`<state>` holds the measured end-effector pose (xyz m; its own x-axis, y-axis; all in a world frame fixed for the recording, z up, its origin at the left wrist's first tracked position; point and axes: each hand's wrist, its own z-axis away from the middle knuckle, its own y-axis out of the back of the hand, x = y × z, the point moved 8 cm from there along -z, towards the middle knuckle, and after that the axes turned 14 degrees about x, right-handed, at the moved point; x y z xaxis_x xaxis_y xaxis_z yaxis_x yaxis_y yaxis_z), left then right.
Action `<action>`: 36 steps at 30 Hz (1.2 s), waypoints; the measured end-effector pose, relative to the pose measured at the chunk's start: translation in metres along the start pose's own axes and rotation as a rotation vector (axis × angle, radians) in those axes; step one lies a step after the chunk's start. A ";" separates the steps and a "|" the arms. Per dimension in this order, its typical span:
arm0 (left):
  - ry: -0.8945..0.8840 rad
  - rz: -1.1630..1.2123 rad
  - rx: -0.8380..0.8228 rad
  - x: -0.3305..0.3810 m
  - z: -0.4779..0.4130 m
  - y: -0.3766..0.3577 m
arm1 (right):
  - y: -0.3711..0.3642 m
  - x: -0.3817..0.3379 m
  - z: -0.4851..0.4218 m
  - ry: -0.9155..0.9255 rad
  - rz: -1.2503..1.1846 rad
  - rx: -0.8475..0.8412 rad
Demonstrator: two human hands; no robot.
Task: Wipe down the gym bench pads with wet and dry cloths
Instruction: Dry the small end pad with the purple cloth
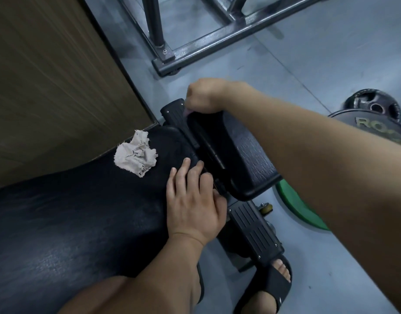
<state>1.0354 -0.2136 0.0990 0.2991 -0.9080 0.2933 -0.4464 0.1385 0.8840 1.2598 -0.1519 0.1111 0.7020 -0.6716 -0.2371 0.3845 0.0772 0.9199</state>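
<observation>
The long black bench pad [70, 223] fills the lower left; a smaller black seat pad [247, 155] sits beyond the gap. A crumpled pale grey cloth [136, 155] lies loose on the long pad near its far end. My left hand [192, 205] rests flat on the long pad's edge, fingers straight, tips at the gap. My right hand [204, 96] is curled at the seat pad's far edge, gripping a small pinkish cloth [187, 112] that barely shows beneath the fingers.
A wooden wall panel [47, 75] stands at left. A dark steel rack base [217, 44] crosses the floor ahead. Black weight plates [376, 118] and a green plate [294, 209] lie at right. Ribbed footplates [253, 232] and my sandalled foot [276, 282] are below.
</observation>
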 end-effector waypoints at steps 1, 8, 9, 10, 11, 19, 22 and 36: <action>0.000 0.000 0.001 0.000 0.000 0.000 | -0.004 -0.003 -0.002 0.008 0.007 0.007; -0.006 -0.006 0.000 0.000 0.000 -0.002 | 0.001 0.052 -0.010 -0.107 0.140 0.077; -0.007 -0.008 0.000 0.000 0.001 -0.002 | 0.003 0.062 -0.009 -0.130 0.110 0.082; -0.006 -0.010 0.003 -0.001 0.001 -0.002 | 0.005 0.074 -0.008 -0.142 0.106 0.083; -0.006 -0.011 0.006 -0.001 0.001 -0.002 | 0.009 0.085 -0.004 -0.148 0.110 0.101; -0.008 -0.019 0.028 0.000 0.000 -0.001 | 0.004 0.152 0.055 -0.362 0.059 0.147; -0.006 -0.020 0.031 0.000 0.001 -0.001 | 0.013 0.130 0.052 -0.386 -0.083 0.259; -0.023 -0.047 0.045 0.000 0.003 -0.002 | 0.000 0.048 0.043 -0.198 0.000 0.424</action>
<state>1.0338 -0.2146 0.0963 0.3014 -0.9220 0.2431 -0.4696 0.0784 0.8794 1.2679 -0.2156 0.1131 0.5579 -0.8027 -0.2106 0.0766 -0.2028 0.9762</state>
